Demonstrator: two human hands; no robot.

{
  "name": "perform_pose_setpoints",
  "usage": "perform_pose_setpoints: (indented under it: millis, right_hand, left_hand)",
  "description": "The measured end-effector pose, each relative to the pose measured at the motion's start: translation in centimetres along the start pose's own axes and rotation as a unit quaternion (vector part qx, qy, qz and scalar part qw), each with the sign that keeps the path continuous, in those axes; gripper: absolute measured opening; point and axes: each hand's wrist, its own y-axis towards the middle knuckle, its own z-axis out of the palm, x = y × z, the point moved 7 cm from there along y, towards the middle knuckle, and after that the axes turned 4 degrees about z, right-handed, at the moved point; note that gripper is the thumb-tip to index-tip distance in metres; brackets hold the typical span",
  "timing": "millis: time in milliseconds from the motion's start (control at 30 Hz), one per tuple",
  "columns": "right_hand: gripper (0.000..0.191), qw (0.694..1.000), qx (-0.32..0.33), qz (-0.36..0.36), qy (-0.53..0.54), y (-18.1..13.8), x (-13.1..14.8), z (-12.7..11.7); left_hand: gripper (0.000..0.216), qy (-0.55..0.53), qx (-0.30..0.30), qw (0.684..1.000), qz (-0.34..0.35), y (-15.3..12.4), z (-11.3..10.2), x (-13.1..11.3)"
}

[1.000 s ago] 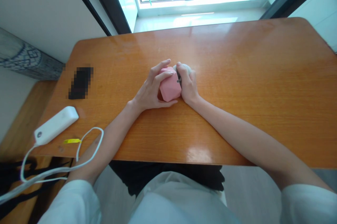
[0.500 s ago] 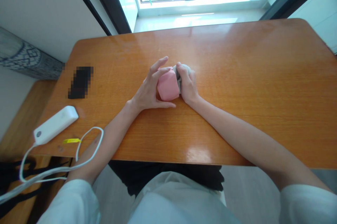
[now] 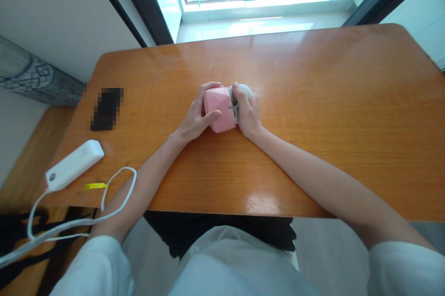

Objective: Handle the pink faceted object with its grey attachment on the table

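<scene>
On the table (image 3: 313, 101), at its middle: a faceted block (image 3: 219, 108), clasped from the left by the left hand (image 3: 194, 120), touched on its right by the right hand (image 3: 247, 113). Behind the right hand, a rounded object (image 3: 245, 88), mostly hidden. Toward the left edge, a blurred flat item (image 3: 106, 108). At the near left corner, a power bank (image 3: 74, 165), its cable (image 3: 114, 194) looping over the near edge. Beyond the far edge, a window sill (image 3: 260, 25).

Worktop (image 3: 313, 101): I see orange-brown wood, varnished and glossy, with window glare on it.
Pink box (image 3: 218, 107): looks like smooth matt plastic with flat facets.
Grey object (image 3: 244, 90): material I cannot tell.
White power bank (image 3: 74, 164): smooth plastic, faintly shiny.
Cable (image 3: 114, 194): white, rubbery.
</scene>
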Motion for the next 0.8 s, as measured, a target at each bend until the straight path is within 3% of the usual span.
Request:
perform_pose_setpoints:
  millis: [133, 267, 367, 533, 600, 800]
  right_hand:
    - [0.064, 1.0, -0.002, 0.001, -0.004, 0.5, -0.1, -0.1]
    - [0.059, 1.0, 0.0, -0.015, 0.002, 0.4, -0.2, -0.2]
    - [0.057, 0.999, -0.008, -0.04, 0.0, -0.1, 0.0, -0.2]
    - [0.059, 0.999, 0.007, -0.042, -0.019, -0.4, 0.0, 0.1]
    - [0.06, 0.999, 0.012, -0.035, -0.016, -0.3, -0.2, 0.2]
    - [0.059, 1.0, 0.003, -0.019, -0.009, 0.4, -0.7, -0.1]
  left_hand:
    - [0.125, 0.094, 0.014, 0.989, 0.111, 0.2, 0.1, -0.8]
    - [0.128, 0.131, 0.033, 0.98, 0.145, 0.5, 0.1, -1.3]
    - [0.121, 0.108, 0.01, 0.986, 0.125, 0.5, -0.3, -1.4]
    - [0.085, 0.013, -0.003, 1.0, -0.004, -0.3, 0.2, 0.0]
    - [0.083, 0.003, -0.007, 1.0, -0.019, -0.4, 0.2, 0.3]
    - [0.119, 0.128, 0.023, 0.982, 0.138, 0.3, -0.1, -1.5]
